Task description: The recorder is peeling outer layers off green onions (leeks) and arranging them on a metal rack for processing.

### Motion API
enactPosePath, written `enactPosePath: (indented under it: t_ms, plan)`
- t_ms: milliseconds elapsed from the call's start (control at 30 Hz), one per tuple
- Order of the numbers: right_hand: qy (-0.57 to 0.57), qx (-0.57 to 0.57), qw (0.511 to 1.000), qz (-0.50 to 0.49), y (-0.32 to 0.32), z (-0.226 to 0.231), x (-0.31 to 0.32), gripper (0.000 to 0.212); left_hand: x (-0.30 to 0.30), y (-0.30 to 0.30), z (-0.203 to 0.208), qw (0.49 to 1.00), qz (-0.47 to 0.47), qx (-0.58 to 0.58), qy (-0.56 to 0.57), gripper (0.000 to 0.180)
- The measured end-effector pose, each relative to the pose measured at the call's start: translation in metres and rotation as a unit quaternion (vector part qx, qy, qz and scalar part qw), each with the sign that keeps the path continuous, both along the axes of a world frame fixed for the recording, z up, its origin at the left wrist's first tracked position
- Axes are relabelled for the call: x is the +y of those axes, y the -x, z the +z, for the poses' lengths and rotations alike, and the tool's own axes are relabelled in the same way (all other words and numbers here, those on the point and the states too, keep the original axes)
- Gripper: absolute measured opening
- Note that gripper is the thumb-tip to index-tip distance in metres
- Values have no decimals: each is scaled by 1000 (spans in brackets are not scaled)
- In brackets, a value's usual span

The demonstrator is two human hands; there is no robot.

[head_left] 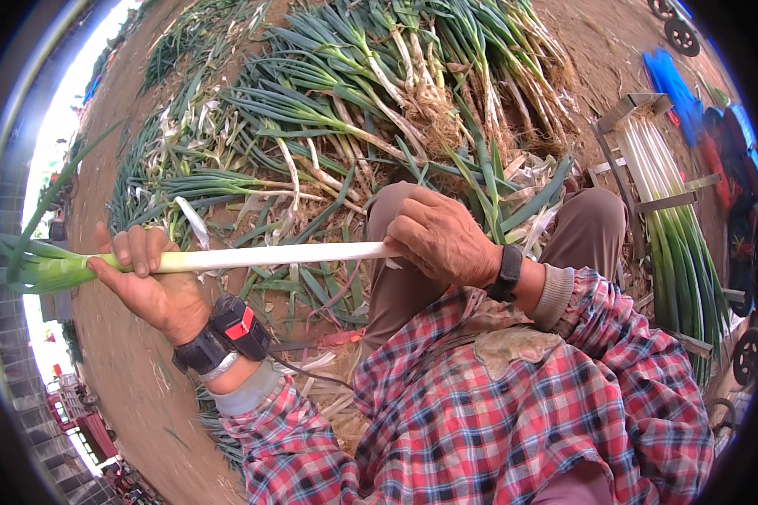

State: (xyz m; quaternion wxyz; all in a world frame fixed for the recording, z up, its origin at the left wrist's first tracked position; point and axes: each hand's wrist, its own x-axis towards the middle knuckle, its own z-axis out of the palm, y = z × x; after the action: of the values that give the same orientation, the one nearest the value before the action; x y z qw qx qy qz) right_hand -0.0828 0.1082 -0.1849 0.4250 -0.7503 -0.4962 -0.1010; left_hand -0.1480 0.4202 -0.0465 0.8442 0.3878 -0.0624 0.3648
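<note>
A long green onion [286, 255] lies level across my front, its white shaft to the right and its green leaves at the far left. My left hand [156, 278] is wrapped around it where white turns to green. At the root end, the closed fingers of my right hand [446, 236] grip the tip of the shaft, above my knee. The very end of the root is hidden under those fingers. The shaft looks white and smooth, without loose outer leaves.
Untrimmed green onions with brown roots [429, 109] are heaped on the dirt ahead. Peeled leaf scraps [202, 126] litter the ground to the left. On the right, a metal rack [665, 202] holds a bundle of cleaned green onions [686, 261]. Blue plastic [674, 93] lies beyond it.
</note>
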Motion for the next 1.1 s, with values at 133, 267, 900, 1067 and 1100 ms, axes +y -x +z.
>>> enactPosePath:
  t_ms: [133, 267, 900, 1067, 1100]
  plan:
    - [14, 72, 996, -55, -2, 0, 1, 16, 2, 0, 0, 1000, -13, -4, 0, 43]
    - [-23, 150, 988, -20, -1, 10, -5, 14, 2, -2, 0, 1000, -1, 11, -17, 41]
    - [-15, 84, 996, 11, 13, 5, -13, 16, -55, -30, 7, 985, 125, 113, -47, 36]
    - [-9, 25, 1000, -7, 15, -1, -11, 15, -60, -37, 5, 977, 158, 129, -55, 37]
    - [2, 38, 999, -10, 17, -1, -10, 15, -60, -36, 5, 977, 158, 129, -56, 37]
